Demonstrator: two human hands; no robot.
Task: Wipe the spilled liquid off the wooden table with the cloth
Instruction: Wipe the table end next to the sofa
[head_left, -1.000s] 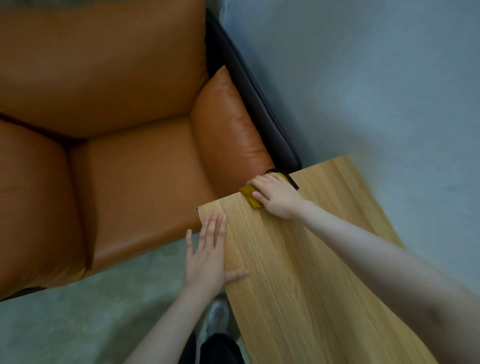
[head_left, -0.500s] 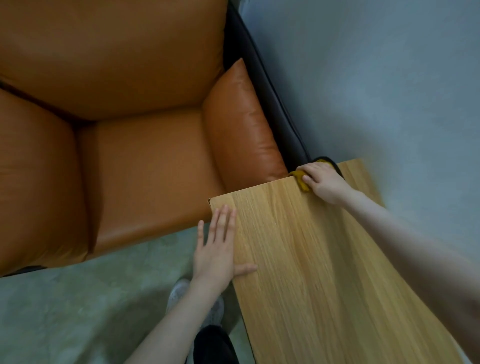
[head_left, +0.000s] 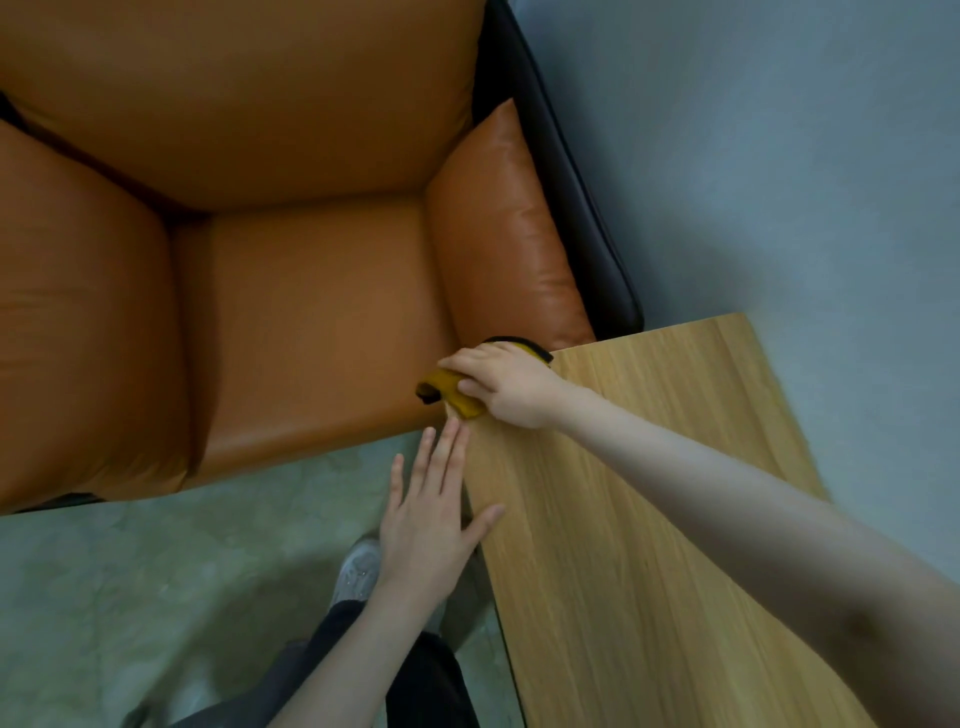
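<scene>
Cloth (head_left: 457, 397) mostly hidden under right hand (head_left: 506, 387) at table (head_left: 649, 467) corner

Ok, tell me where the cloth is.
The yellow cloth lies under the right hand at the wooden table's far left corner, beside the orange sofa.

I see my right hand (head_left: 506, 384) gripping the yellow cloth (head_left: 452, 397) at the desk's (head_left: 649, 519) far left corner, my left hand (head_left: 431, 519) flat on its left edge, the orange armchair (head_left: 260, 260) beyond.
</scene>
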